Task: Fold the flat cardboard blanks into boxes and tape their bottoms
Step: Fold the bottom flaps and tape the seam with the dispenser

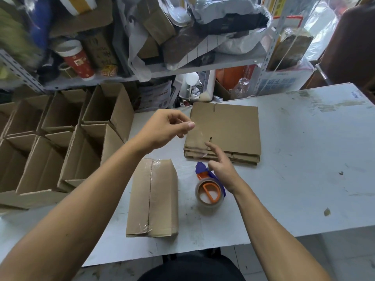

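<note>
Left hand (166, 128) pinches a clear tape strip (197, 142); right hand (220, 167), fingers loosely spread, touches its lower end.
The strip hangs above the flat blanks (229, 128), beside the taped box (154, 197) on the table (304, 159); slack tape could likely fold onto itself.

Your right side of the white surface (304, 159) is lying open; stacked brown cardboard blanks (225, 128), clear tape roll (209, 196) and taped brown box (154, 197) are crowding its middle.
</note>
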